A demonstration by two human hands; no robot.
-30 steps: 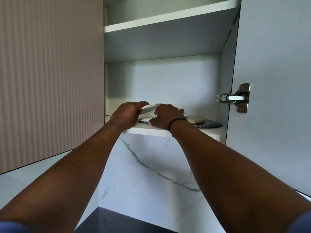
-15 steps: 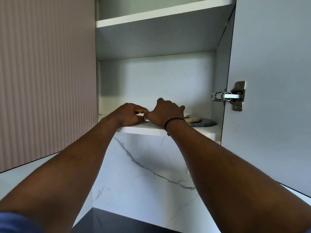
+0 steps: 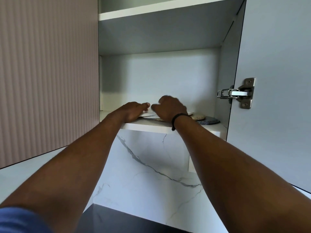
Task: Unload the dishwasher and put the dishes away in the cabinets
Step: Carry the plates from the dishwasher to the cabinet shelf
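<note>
A white plate (image 3: 149, 115) lies flat on the lower shelf (image 3: 148, 126) of the open wall cabinet, on top of other flat pieces. My left hand (image 3: 133, 111) rests on the plate's left edge with its fingers stretched forward. My right hand (image 3: 170, 108) sits just right of it over the plate, blurred. Its thumb points left, its fingers are hidden behind the knuckles, and a black band circles the wrist. Most of the plate is hidden by both hands.
On the same shelf to the right lie a woven mat (image 3: 198, 117) and a dark grey disc (image 3: 208, 121). The cabinet door (image 3: 277, 73) stands open on the right with its hinge (image 3: 235, 93). A ribbed pink door (image 3: 48, 73) is on the left, with the upper shelf (image 3: 159, 11) above and the marble wall (image 3: 151, 165) below.
The plate was tilted in both hands a second ago and now lies flat on the shelf. My hands have slid a little further into the cabinet and apart.
</note>
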